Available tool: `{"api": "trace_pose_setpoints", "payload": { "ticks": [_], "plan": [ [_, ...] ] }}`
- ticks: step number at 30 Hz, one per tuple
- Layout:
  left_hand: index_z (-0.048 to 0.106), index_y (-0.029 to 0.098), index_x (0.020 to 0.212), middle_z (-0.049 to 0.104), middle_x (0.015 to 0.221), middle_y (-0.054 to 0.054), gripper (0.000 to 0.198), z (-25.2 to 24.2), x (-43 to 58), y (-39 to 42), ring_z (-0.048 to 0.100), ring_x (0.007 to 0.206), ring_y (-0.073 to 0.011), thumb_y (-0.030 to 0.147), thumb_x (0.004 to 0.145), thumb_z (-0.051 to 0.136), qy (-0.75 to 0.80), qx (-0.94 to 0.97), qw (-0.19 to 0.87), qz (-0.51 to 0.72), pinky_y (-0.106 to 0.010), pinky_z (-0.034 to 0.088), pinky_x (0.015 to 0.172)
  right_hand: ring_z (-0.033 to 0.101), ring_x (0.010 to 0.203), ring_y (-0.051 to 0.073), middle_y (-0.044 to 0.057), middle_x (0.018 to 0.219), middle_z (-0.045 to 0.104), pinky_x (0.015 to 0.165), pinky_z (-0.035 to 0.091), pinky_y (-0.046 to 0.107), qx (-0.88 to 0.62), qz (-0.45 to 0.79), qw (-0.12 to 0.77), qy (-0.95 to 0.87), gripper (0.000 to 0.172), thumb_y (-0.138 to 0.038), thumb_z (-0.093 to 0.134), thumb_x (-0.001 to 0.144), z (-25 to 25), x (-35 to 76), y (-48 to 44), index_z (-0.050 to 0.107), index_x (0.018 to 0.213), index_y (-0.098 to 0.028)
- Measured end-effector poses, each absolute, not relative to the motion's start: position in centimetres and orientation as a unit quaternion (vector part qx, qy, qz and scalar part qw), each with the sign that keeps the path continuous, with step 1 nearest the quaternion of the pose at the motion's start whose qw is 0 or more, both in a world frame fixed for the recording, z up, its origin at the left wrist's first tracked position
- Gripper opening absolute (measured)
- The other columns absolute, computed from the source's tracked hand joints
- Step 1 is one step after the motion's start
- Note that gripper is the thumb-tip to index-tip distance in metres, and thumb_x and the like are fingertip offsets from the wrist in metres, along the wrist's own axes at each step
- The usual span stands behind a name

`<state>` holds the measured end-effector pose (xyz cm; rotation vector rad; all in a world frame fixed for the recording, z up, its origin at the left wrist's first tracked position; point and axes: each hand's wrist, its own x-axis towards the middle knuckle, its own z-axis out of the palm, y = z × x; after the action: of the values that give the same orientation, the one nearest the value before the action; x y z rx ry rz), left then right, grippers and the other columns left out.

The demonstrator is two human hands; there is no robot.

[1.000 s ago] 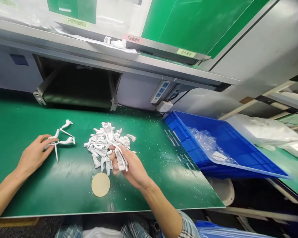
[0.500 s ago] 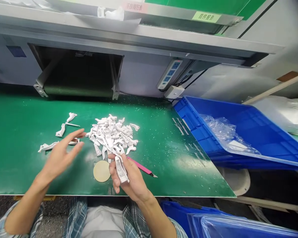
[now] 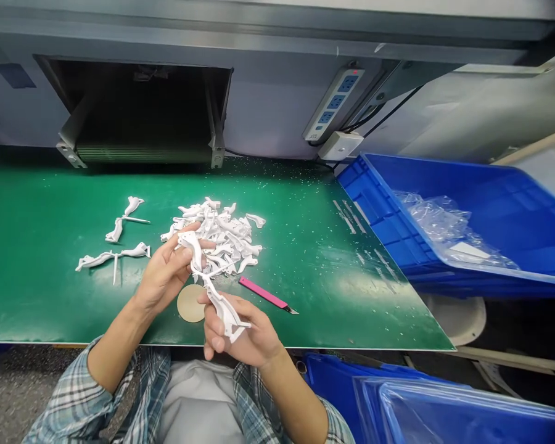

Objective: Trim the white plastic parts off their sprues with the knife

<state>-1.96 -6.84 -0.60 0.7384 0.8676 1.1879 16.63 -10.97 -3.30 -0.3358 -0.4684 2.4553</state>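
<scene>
Both hands hold one white moulded plastic piece, a thin runner with a shaped part at each end. My left hand pinches its upper end, and my right hand is wrapped round the lower end near the table's front edge. Just behind them lies a heap of several loose white plastic parts on the green table mat. Two more runner pieces lie to the left of the heap. A pink-handled knife lies just right of my hands.
A round beige disc sits under my left hand. A blue crate with clear plastic bags tilts at the right; more blue bins stand below the table edge. A dark machine opening and a power strip are at the back.
My left hand moved right from the runner pieces and took hold of the upper end of the piece in my right hand. The camera tilted down.
</scene>
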Motion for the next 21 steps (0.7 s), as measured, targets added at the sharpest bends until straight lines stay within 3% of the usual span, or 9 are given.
{"api": "trace_pose_setpoints", "payload": {
  "ticks": [3,6,13,15,18,21],
  "plan": [
    [0.06,0.025,0.14,0.069,0.135,-0.011,0.049,-0.8,-1.8,-6.9,0.07,0.094,-0.0188,0.033,0.094,0.07,0.391,0.331,0.674,0.532,-0.031,0.058,0.082,0.073,0.075,0.018,0.005,0.087,0.071,0.075,0.058,0.033,-0.205,0.87,0.352,-0.278,0.04,-0.046,0.068,0.096,-3.3,16.7,-11.1,0.07,0.122,-0.017],
    [0.064,0.023,0.131,0.068,0.138,-0.011,0.038,-0.8,-1.5,-7.1,0.071,0.106,-0.0229,0.034,0.094,0.069,0.414,0.341,0.648,0.541,-0.036,0.057,0.094,0.074,0.083,0.021,0.007,0.091,0.076,0.082,0.058,0.036,-0.28,0.809,0.373,-0.358,0.037,-0.047,0.067,0.098,-3.5,16.6,-11.2,0.068,0.124,-0.02],
    [0.057,0.025,0.139,0.074,0.125,-0.01,0.059,-0.7,-1.8,-6.8,0.072,0.111,-0.0276,0.034,0.085,0.08,0.451,0.376,0.619,0.521,-0.039,0.056,0.095,0.073,0.076,0.02,0.004,0.091,0.077,0.079,0.058,0.036,-0.34,0.771,0.371,-0.391,0.035,-0.047,0.074,0.093,-3.9,16.5,-11.1,0.068,0.121,-0.026],
    [0.058,0.024,0.139,0.076,0.117,-0.009,0.062,-0.8,-2.1,-6.4,0.074,0.108,-0.0272,0.032,0.082,0.083,0.451,0.37,0.633,0.51,-0.039,0.057,0.096,0.074,0.079,0.022,0.007,0.091,0.078,0.081,0.058,0.039,-0.33,0.775,0.369,-0.393,0.043,-0.056,0.063,0.098,-4.1,16.7,-11.0,0.07,0.125,-0.023],
    [0.06,0.022,0.138,0.075,0.115,-0.009,0.063,-1.0,-2.5,-5.9,0.074,0.106,-0.026,0.028,0.08,0.085,0.435,0.353,0.666,0.492,-0.038,0.057,0.098,0.076,0.083,0.024,0.013,0.107,0.077,0.082,0.059,0.042,-0.291,0.799,0.368,-0.377,0.059,-0.064,0.041,0.104,-4.2,17.0,-10.7,0.073,0.127,-0.02],
    [0.062,0.02,0.134,0.075,0.113,-0.009,0.06,-1.5,-2.4,-5.3,0.075,0.103,-0.0252,0.027,0.08,0.085,0.433,0.368,0.669,0.48,-0.036,0.058,0.095,0.077,0.084,0.023,0.014,0.113,0.077,0.081,0.06,0.04,-0.272,0.81,0.361,-0.374,0.06,-0.064,0.041,0.105,-4.1,17.2,-10.3,0.073,0.127,-0.019]
  ]
}}
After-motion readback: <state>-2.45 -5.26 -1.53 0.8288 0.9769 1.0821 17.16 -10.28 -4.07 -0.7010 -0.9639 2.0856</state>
